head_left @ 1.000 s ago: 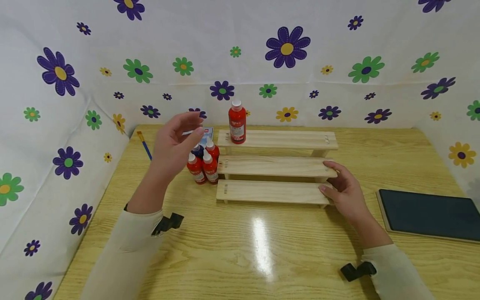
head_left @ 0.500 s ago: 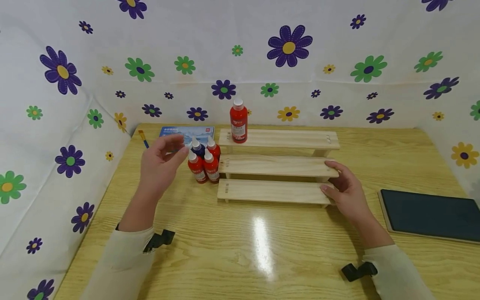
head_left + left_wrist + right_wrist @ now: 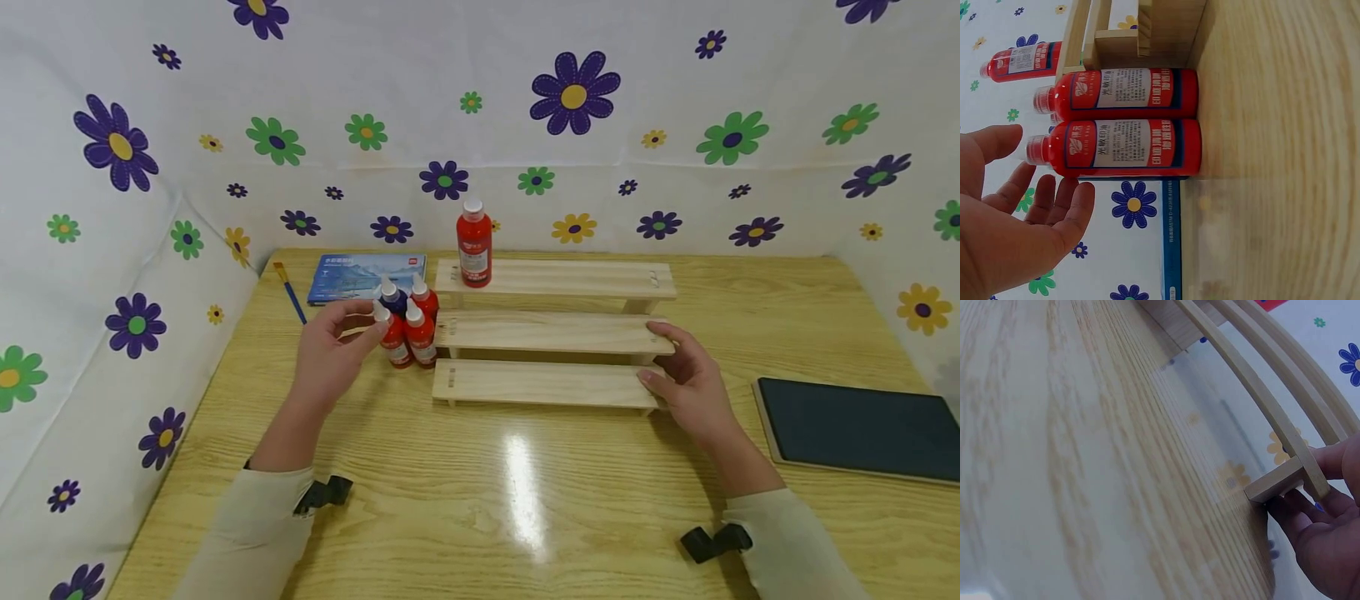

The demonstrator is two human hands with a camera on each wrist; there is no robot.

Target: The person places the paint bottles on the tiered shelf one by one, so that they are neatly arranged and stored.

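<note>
My left hand (image 3: 328, 358) is at the front-left red bottle (image 3: 394, 343). In the left wrist view, the thumb and fingers spread to either side of its white nozzle cap (image 3: 1037, 150), with a gap between them; contact cannot be made out. Another red bottle (image 3: 422, 340) stands beside it, with a dark blue bottle (image 3: 392, 300) and a further red one (image 3: 426, 302) behind. My right hand (image 3: 693, 387) grips the right end of a three-step wooden rack (image 3: 551, 382), thumb on the lowest step and fingers at the middle one. A red bottle (image 3: 474, 246) stands at the top step's left end.
Behind the bottles lies a flat blue box (image 3: 352, 275) with a mountain picture. A blue-handled paintbrush (image 3: 291, 293) is left of it. A dark flat board (image 3: 862, 427) lies at the right of the wooden table (image 3: 450, 500). Flower-patterned cloth surrounds the back and sides.
My left hand has come down from above the bottles, first leftward, then right to the front-left red bottle's cap. The blue box has come into view. My right hand keeps its grip on the rack.
</note>
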